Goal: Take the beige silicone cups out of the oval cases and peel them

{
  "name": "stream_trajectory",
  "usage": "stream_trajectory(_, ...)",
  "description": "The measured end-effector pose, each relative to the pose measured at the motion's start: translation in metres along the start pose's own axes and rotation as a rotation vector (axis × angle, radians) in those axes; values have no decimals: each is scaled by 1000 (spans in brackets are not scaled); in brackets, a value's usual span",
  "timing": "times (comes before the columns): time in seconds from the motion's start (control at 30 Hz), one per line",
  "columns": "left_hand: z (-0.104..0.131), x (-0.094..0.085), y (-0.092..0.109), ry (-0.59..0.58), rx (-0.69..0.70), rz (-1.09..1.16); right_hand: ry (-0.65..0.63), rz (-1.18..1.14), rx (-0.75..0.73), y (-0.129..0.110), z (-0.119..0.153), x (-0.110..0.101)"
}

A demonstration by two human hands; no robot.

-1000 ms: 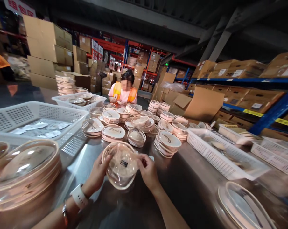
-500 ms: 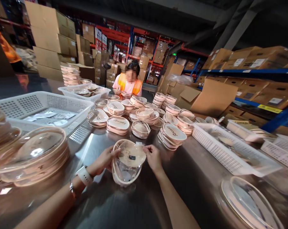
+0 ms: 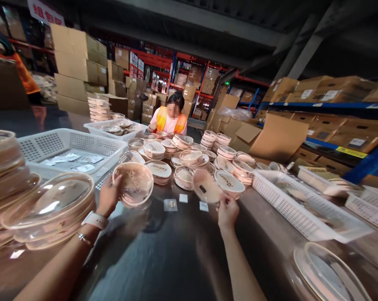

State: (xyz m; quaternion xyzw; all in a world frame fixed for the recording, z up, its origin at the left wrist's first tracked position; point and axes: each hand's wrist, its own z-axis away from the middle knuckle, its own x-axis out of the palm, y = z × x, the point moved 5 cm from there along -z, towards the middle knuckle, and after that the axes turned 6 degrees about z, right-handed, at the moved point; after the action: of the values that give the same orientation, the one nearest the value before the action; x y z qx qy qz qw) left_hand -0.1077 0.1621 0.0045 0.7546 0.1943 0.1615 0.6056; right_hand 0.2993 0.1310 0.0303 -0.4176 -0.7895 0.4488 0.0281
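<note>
Having parted, left hand [image 3: 110,191] grips a clear, round, pink-rimmed plastic case [image 3: 136,189], right hand [image 3: 228,209] a beige oval disc [image 3: 205,187]. Likely light, slick; hold edgewise.

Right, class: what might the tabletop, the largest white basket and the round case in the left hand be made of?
Tabletop: probably polished metal, given its reflections. White basket: likely moulded plastic, matte, regularly perforated. Round case: apparently glossy plastic, being see-through.

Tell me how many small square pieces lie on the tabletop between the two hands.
3. The left square is nearest the left hand; the middle square lies slightly farther back; the right square is nearest the right hand. Others may be hidden.
</note>
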Motion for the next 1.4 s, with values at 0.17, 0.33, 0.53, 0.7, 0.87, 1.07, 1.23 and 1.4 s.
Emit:
stream_trajectory(0.17, 15, 20, 6, -151, 36, 90, 49, 142, -170, -13, 3, 1)
stream_trajectory(0.33, 45, 43, 17, -308, 51, 118, -179, 179, -504, -65, 65, 41)
stream_trajectory(0.53, 72, 56, 15, -428, 38, -3, -439, 374, -558, -71, 90, 65)
stream_trajectory(0.7, 81, 63, 12, -516, 41, -93, -692, 543, -482, -70, 93, 68)
stream_trajectory(0.87, 80, 63, 16, -532, 58, -150, -730, 613, -411, -72, 109, 74)
stream_trajectory(1.07, 67, 61, 12, -520, 3, -119, -364, 550, -696, -79, 112, 72)
stream_trajectory(1.23, 61, 60, 19, -631, -1, -21, -97, 432, -1172, -111, 117, 39)
stream_trajectory(1.4, 69, 60, 30, -770, -70, 112, -71, 391, -1400, -134, 124, 7)
